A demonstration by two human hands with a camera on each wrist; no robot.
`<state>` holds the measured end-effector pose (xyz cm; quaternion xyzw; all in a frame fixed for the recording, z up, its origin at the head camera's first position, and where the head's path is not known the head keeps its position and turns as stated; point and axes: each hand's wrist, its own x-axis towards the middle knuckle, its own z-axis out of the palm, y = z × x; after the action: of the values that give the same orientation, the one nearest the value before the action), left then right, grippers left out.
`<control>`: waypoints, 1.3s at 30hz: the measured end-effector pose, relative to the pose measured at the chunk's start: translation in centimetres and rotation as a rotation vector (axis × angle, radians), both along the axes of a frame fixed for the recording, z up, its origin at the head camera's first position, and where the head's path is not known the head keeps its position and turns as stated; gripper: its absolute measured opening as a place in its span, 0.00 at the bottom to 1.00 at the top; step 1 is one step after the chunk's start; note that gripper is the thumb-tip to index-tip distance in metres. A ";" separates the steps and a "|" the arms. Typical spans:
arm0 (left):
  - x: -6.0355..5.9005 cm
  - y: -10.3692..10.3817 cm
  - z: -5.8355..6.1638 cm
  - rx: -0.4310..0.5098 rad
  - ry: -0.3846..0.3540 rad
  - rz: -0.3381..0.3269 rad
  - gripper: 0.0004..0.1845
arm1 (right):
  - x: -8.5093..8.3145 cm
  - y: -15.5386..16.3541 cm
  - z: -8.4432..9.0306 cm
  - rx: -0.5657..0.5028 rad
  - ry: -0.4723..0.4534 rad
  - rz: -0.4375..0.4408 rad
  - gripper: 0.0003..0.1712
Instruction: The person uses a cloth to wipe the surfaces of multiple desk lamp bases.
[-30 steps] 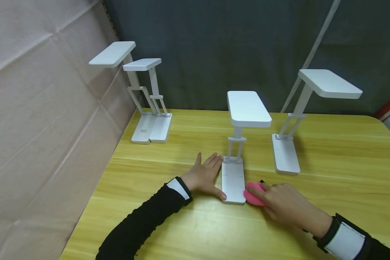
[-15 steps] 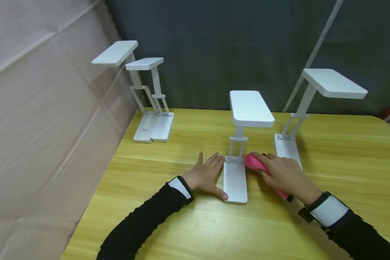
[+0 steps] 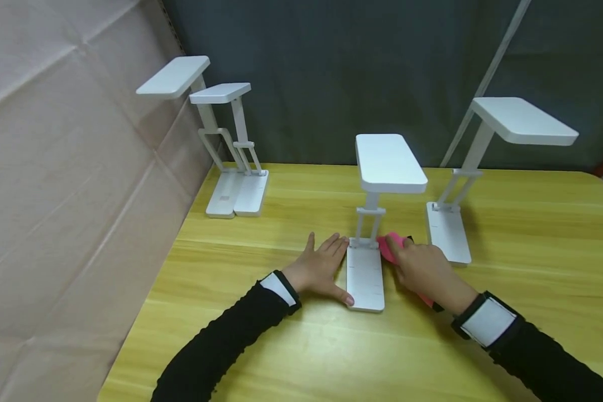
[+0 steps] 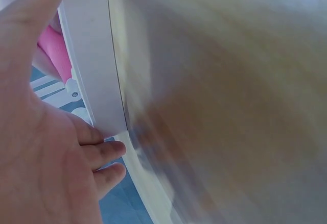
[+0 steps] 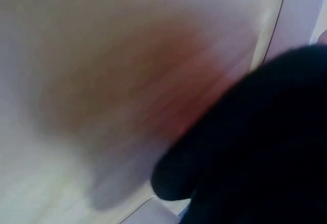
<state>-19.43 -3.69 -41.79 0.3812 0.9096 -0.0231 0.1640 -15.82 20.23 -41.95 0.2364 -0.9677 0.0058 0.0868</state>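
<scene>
A white folding desk lamp [image 3: 364, 273] stands upright in the middle of the table, its flat head raised over its base. Along the left side of the base lies my left hand [image 3: 319, 272], thumb at the near corner and straight fingertips by the far one. My right hand [image 3: 427, 273] grips a pink item with black ends [image 3: 389, 245] at the base's right side, near the stand's hinge. Most of that item is hidden under the hand; I cannot tell its kind. Its pink part also shows behind the lamp base in the left wrist view.
Two more white lamps [image 3: 223, 192] stand side by side at the back left, by a pale draped sheet [image 3: 80, 195]. Another lamp [image 3: 449, 234] stands to the right, just beyond my right hand. A dark curtain [image 3: 306, 84] hangs behind the wood-grain table [image 3: 301, 357].
My right hand has slid the pink item from the near end of the lamp base to its far end, along the right side. The left hand has stayed in place.
</scene>
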 end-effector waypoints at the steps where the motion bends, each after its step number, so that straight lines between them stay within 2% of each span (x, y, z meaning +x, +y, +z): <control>1: 0.0 0.0 0.0 0.001 0.002 -0.001 0.70 | 0.3 0.0 0.1 0.005 -0.011 0.008 0.22; 14: 0.0 0.2 0.1 -0.013 0.002 -0.007 0.70 | 5.4 0.5 0.5 0.026 -0.037 0.133 0.30; 23: 0.1 0.0 0.2 -0.022 0.009 -0.002 0.70 | 7.8 0.9 0.8 0.009 -0.071 0.202 0.31; 25: 0.1 0.0 0.2 -0.020 0.012 -0.002 0.70 | 8.3 1.1 0.9 -0.012 -0.083 0.236 0.33; 29: 0.1 -0.1 0.3 0.001 0.002 -0.003 0.70 | 9.3 1.2 1.3 -0.066 -0.080 0.389 0.36; 32: 0.1 -0.2 0.2 0.011 -0.007 0.001 0.70 | 9.9 -0.1 1.4 -0.115 -0.074 0.512 0.39; 34: 0.1 -0.3 0.2 0.013 -0.005 0.009 0.70 | 10.0 -1.8 1.2 -0.131 -0.068 0.562 0.39; 37: 0.1 -0.3 0.2 0.024 -0.003 0.013 0.70 | 9.7 -4.2 0.6 -0.104 -0.051 0.586 0.37; 39: 0.2 -0.2 0.1 0.041 -0.010 0.001 0.69 | 9.5 -5.1 0.2 -0.101 -0.053 0.562 0.35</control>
<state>-19.27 -3.86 -41.71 0.3842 0.9092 -0.0025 0.1605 -6.29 15.10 -41.77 0.4906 -0.8646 0.0839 0.0681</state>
